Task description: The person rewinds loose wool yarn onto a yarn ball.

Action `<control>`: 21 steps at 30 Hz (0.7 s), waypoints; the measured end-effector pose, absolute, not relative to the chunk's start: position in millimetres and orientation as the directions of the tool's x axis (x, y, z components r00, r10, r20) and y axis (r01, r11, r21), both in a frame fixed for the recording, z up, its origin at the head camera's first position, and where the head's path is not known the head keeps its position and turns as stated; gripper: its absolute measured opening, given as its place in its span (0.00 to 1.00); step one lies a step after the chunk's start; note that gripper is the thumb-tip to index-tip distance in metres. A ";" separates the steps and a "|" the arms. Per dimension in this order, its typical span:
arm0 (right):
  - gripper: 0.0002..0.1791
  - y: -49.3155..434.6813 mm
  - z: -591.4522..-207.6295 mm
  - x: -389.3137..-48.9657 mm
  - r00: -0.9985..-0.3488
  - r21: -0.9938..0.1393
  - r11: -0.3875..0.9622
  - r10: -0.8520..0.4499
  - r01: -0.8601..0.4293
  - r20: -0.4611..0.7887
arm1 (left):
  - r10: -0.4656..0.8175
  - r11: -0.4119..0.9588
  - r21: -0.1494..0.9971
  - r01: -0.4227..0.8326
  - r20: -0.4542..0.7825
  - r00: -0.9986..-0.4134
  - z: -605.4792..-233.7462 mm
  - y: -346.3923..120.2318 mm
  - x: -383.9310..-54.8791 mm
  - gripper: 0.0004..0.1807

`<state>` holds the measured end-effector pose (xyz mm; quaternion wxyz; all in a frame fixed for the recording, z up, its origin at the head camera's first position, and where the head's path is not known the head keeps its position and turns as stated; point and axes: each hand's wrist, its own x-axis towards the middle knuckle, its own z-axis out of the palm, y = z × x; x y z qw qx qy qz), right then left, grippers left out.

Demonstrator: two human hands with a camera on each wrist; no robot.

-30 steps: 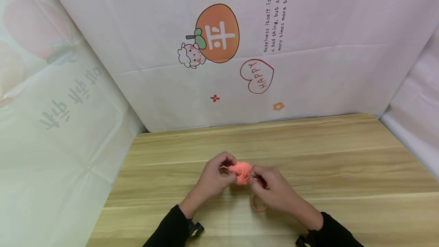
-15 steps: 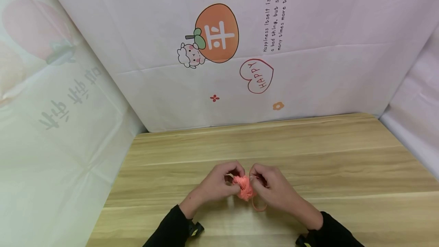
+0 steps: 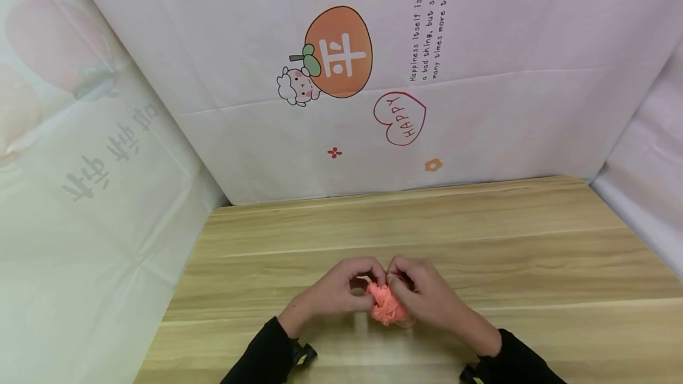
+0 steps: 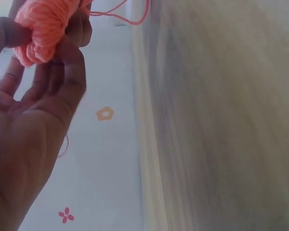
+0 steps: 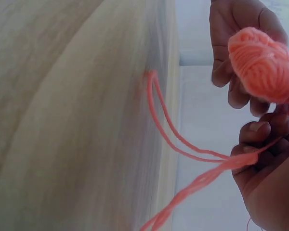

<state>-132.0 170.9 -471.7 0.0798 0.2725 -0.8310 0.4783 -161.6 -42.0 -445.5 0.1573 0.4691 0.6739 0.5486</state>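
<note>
A small coral-pink ball of yarn is held up over the wooden table by my left hand. The thumb and fingers of that hand pinch one end of the ball, as the left wrist view shows on the yarn ball. Close against it on the right, my right hand has its fingers curled on a yarn strand. In the right wrist view, loose strands hang from this hand, and a loop of yarn droops down to the tabletop. The right fingertips are partly hidden behind the ball.
The wood-grain table extends around both hands. A white printed cloth hangs behind it, with more cloth at the left and right sides. Each black sleeve has a small dark device at the wrist.
My left hand has moved toward me and to the right with the yarn ball, turning it and bringing it closer to the right hand. The right hand has stayed nearly in place.
</note>
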 end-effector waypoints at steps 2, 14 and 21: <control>0.14 171.2 -471.3 -131.9 -0.834 -0.759 0.378 -0.390 -0.530 0.389 | 0.811 -0.081 0.889 0.450 0.321 -0.489 -450.2 -42.9 -163.9 0.16; 0.12 172.4 -468.5 -130.5 -0.815 -0.768 0.335 -0.424 -0.546 0.395 | 0.825 -0.216 0.912 0.350 0.362 -0.433 -441.7 -46.8 -163.5 0.12; 0.12 172.2 -469.5 -130.5 -0.840 -0.779 0.364 -0.405 -0.511 0.362 | 0.806 -0.288 0.907 0.308 0.403 -0.433 -447.5 -47.6 -166.9 0.12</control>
